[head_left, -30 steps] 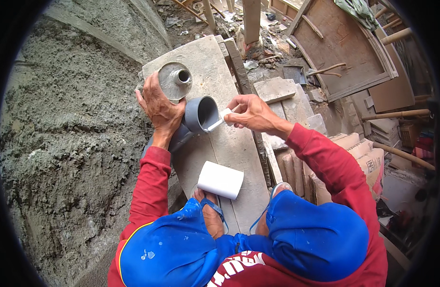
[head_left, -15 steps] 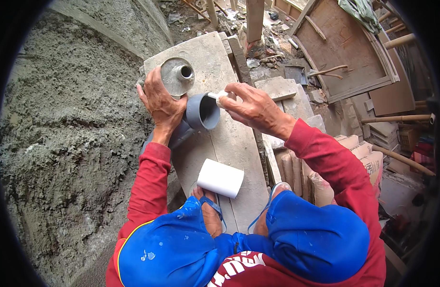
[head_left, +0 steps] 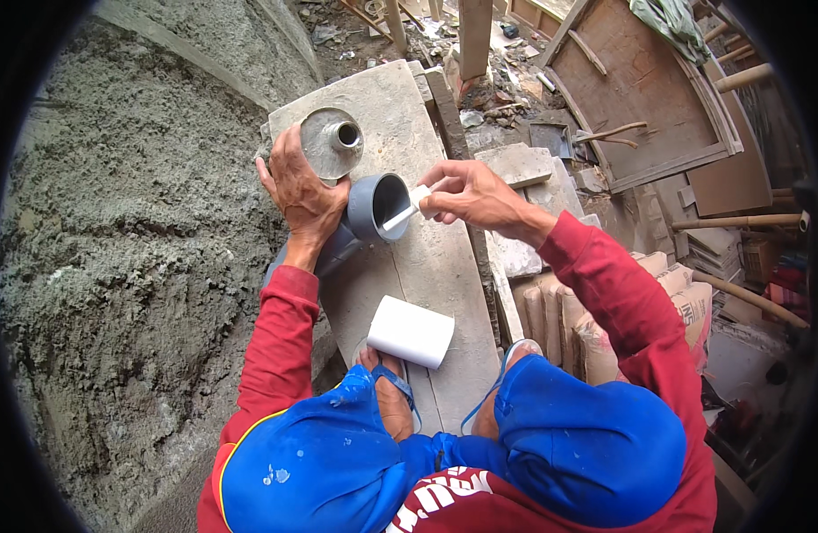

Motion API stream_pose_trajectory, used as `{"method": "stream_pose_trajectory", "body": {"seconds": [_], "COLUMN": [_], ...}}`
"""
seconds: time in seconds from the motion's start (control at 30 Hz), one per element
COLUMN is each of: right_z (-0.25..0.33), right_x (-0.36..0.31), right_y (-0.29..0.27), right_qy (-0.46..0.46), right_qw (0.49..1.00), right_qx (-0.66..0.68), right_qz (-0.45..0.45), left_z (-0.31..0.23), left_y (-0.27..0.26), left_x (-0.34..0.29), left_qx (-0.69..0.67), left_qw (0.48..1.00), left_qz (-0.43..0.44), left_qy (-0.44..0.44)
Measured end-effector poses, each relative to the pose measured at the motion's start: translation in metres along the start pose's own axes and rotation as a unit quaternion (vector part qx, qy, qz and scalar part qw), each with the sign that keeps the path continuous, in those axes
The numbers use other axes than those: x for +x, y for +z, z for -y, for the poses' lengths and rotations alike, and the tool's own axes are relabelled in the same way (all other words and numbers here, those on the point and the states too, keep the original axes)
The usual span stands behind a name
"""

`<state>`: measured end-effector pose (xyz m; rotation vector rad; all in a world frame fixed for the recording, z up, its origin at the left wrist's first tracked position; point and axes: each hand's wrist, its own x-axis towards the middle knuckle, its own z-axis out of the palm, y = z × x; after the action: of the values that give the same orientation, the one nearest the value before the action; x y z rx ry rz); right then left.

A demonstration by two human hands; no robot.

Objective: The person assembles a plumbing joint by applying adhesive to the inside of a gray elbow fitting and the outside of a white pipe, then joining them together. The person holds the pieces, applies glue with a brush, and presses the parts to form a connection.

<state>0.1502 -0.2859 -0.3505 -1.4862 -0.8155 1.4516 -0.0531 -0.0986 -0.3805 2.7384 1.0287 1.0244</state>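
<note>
My left hand (head_left: 304, 197) is closed around the side of a round metal can (head_left: 322, 142), whose short neck is uncapped. Beside that hand lies a grey plastic pipe (head_left: 362, 211) with a wide socket, its mouth facing right. My right hand (head_left: 480, 200) pinches the white cap of an applicator brush (head_left: 400, 219). The brush's white stem reaches into the pipe's mouth, near the lower inside wall; its tip cannot be made out clearly. A short white cylinder (head_left: 410, 332), like a cut piece of pipe, lies near my feet, apart from both hands.
I squat on a plank platform (head_left: 444, 293). A rough cement wall (head_left: 142, 266) stands close on the left. Stacked sacks (head_left: 684, 298) and concrete blocks (head_left: 515, 164) lie to the right. Rubble, bamboo poles (head_left: 738, 220) and a framed wooden panel (head_left: 644, 98) lie beyond.
My right hand has moved slightly right and down, and the brush stem now shows more, angled into the lower part of the pipe's mouth. My left hand and the can have barely moved.
</note>
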Motion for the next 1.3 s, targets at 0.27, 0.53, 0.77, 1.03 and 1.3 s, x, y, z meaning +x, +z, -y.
{"method": "stream_pose_trajectory", "body": {"seconds": [0.27,0.53,0.77,1.03,1.3], "right_z": [-0.043,-0.037,-0.039,-0.057,-0.046], "right_x": [-0.012,-0.023,-0.016,-0.005,0.010], "right_y": [0.024,0.040,0.015,0.029,-0.006], "right_qy": [0.079,0.093,0.110,0.089,-0.057], "right_qw": [0.900,0.906,0.945,0.924,0.992], "right_qx": [0.411,0.409,0.303,0.371,0.070], "right_qz": [-0.120,-0.062,-0.055,0.002,0.084], "left_z": [-0.003,0.000,0.002,0.000,-0.003], "left_y": [0.002,0.003,0.004,0.003,0.000], "left_x": [0.001,0.001,-0.001,0.001,0.000], "left_qx": [0.003,0.006,0.006,0.004,0.010], "left_qw": [1.000,1.000,1.000,1.000,1.000], "left_qz": [-0.017,-0.007,-0.007,-0.005,-0.003], "left_qy": [0.005,0.007,0.009,0.012,0.016]}}
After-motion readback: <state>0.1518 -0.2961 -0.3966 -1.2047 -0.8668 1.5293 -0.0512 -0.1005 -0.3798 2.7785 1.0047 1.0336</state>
